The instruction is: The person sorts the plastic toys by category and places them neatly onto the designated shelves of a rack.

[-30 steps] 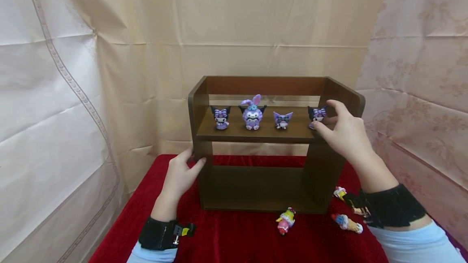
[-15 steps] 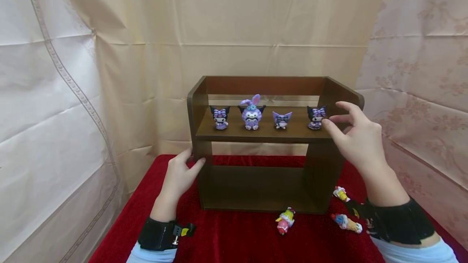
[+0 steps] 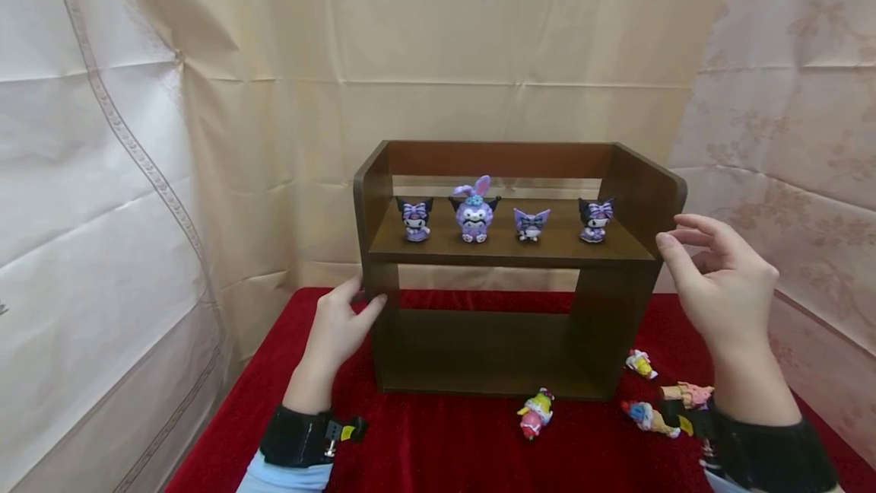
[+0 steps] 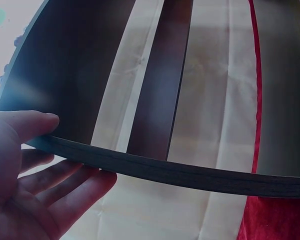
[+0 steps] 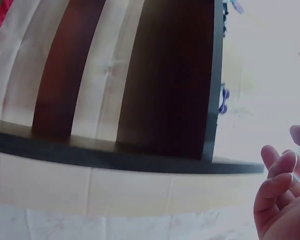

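Note:
A dark brown two-tier wooden shelf (image 3: 506, 259) stands on the table. My left hand (image 3: 338, 329) holds its left side panel; in the left wrist view the thumb (image 4: 42, 122) lies over one face and the fingertips reach under the other. Four-legged things are absent; on the upper board stand several purple-and-black figurines: one at the left (image 3: 415, 221), a tall rabbit-eared one (image 3: 474, 215), a small lilac one (image 3: 530, 225) and one at the right (image 3: 595, 222). My right hand (image 3: 728, 284) hovers beside the right panel, holding nothing, its fingers loosely bent.
Ice-cream-shaped figurines lie on the red cloth (image 3: 452, 447): a yellow-and-pink one (image 3: 536, 413) before the shelf, and a yellow one (image 3: 641, 364), a blue-and-tan one (image 3: 646, 418) and a pink one (image 3: 693, 394) at the right. A beige curtain (image 3: 424, 36) hangs behind.
My right hand has let go of the rightmost purple-and-black figurine and drawn back to the right, past the shelf's side panel. The figurine stays standing; my left hand keeps its place.

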### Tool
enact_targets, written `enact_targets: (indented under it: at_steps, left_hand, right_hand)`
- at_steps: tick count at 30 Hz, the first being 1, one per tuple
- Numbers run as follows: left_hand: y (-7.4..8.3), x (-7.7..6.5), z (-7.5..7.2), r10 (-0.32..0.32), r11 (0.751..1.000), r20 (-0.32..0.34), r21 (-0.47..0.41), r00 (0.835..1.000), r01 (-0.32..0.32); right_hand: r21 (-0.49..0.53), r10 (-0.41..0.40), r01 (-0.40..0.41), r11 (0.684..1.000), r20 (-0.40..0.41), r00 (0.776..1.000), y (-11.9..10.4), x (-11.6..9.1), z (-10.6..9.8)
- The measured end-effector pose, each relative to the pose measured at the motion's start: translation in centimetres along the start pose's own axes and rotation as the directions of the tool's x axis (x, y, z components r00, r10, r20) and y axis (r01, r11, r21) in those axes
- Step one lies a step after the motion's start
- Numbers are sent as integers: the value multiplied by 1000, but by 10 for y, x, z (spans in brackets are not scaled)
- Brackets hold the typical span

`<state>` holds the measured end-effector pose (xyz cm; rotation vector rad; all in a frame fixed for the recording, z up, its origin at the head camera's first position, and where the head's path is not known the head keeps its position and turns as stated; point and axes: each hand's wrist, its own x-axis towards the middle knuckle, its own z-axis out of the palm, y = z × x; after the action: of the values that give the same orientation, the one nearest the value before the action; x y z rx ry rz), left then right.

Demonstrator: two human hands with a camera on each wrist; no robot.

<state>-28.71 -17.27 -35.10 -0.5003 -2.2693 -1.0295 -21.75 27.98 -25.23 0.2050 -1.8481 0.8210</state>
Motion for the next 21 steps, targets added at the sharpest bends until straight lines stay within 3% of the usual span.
enact_targets:
  at_steps: [5, 10, 16, 21]
  left_hand:
    - [0, 1, 0, -1, 1000, 2, 9, 1000, 1]
    - [1, 0, 0, -8, 1000, 5, -1, 1000, 8]
    - [0, 1, 0, -7, 1000, 1, -3, 1000, 7]
    - [-1, 1, 1, -4, 1000, -4, -1, 1000, 4]
  right_hand:
    - [-15, 92, -92, 996, 17, 996, 13, -9, -10]
    - [-57, 194, -189, 980, 95, 976, 31, -20, -25]
    - [-209, 326, -286, 935, 191, 926, 60, -30, -42]
    - [-309, 437, -364, 879, 216, 873, 80, -38, -52]
